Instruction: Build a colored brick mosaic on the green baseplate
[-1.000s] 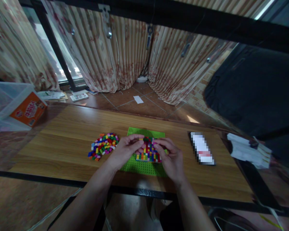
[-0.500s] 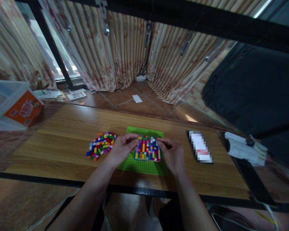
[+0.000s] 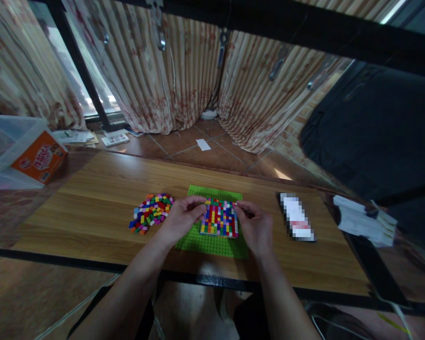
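At my far left sits a clear, smooth-walled plastic box with a glossy orange label on its side. The worktop runs from near it, flat and wood-grained, with a dark front edge. On it lies a loose, roundish heap of small hard-edged bricks in many colours. Just beside the heap, my left hand has thumb and fingers curled in at the upper left corner of a brick panel. This squarish mosaic of blocky little pieces, pale along its front edge, lies over the studded green baseplate in front of me. My right hand bends likewise at the upper right corner; whether either hand grips or merely presses, I can't tell. Farther right lies a slim, rectangular phone, its screen blurred, then crumpled white papers.
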Demonstrator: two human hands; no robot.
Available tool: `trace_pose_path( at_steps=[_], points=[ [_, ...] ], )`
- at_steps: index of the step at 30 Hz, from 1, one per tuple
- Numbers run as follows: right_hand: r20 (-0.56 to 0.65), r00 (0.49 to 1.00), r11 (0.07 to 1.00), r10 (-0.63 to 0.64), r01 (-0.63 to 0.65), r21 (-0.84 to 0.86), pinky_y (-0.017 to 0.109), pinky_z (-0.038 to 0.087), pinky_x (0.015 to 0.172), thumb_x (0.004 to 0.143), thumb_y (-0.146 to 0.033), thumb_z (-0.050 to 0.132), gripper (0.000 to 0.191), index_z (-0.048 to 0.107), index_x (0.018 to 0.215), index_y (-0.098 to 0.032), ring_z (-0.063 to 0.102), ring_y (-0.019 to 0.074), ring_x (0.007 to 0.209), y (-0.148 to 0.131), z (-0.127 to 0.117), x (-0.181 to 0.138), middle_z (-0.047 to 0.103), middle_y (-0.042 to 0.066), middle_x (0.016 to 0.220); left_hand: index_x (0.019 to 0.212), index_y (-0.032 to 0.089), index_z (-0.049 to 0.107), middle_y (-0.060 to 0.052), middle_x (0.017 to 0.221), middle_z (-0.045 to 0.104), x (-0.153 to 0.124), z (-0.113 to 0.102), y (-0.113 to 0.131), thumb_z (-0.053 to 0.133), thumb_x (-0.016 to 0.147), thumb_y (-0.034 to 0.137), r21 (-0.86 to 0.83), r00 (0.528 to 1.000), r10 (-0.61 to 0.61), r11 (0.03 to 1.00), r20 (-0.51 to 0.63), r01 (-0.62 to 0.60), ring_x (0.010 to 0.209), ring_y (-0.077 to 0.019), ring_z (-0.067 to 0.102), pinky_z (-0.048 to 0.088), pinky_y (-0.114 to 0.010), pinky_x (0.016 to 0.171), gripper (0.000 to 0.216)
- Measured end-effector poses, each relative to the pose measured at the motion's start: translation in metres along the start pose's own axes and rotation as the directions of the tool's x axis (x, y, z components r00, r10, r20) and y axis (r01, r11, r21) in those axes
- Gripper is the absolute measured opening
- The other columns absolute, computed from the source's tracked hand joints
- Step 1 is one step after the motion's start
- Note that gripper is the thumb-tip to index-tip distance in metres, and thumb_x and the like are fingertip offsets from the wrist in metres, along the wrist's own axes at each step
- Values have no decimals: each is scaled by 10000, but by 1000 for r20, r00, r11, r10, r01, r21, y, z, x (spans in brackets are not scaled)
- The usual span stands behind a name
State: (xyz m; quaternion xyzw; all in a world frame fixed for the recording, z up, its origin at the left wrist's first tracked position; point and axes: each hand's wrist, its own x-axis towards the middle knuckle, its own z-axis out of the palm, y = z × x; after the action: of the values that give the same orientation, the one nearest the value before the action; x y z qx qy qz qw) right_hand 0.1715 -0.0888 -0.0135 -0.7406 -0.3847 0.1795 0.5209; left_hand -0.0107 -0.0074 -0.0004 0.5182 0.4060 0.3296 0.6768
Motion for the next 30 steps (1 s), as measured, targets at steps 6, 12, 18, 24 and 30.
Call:
trace_pose_path(
  at_steps=[6,12,18,24,30],
  points=[
    [-21,999,995,45,-43,88,367,541,732,726,-373,729,229,754,860,-189,709,233,767,0,0,3,776,70,845,963,132,720,30,606,638,-3,2,5,708,729,228,-10,1000,-10,1000,-11,9,548,-92,560,423,-212,544,252],
    [-38,984,943,173,-155,296,336,531,680,621,-361,792,251,735,794,-189,673,188,681,6,5,8,747,31,749,943,134,723,28,611,641,-2,1,5,693,735,209,-14,1000,-9,1000,-8,9,546,-85,553,422,-206,545,223],
    [14,962,864,273,-252,436,305,504,657,526,-347,849,305,734,760,-188,635,156,650,7,9,11,724,2,707,960,125,715,29,602,637,-2,1,3,697,733,220,-22,1000,-6,1000,0,6,542,-83,551,416,-201,534,247],
    [18,958,853,285,-262,451,291,487,619,517,-338,844,297,733,747,-186,608,142,612,5,11,10,711,-7,685,961,129,715,31,605,636,-3,1,3,701,729,220,-15,1000,-7,1000,-4,7,550,-85,554,424,-200,540,250],
    [26,959,860,282,-265,436,275,472,540,528,-344,830,290,737,748,-179,577,132,539,5,11,11,694,-5,627,954,141,712,25,618,639,-1,0,-1,704,726,247,-6,1000,11,1000,-6,-11,561,-102,566,432,-220,548,252]
  ],
)
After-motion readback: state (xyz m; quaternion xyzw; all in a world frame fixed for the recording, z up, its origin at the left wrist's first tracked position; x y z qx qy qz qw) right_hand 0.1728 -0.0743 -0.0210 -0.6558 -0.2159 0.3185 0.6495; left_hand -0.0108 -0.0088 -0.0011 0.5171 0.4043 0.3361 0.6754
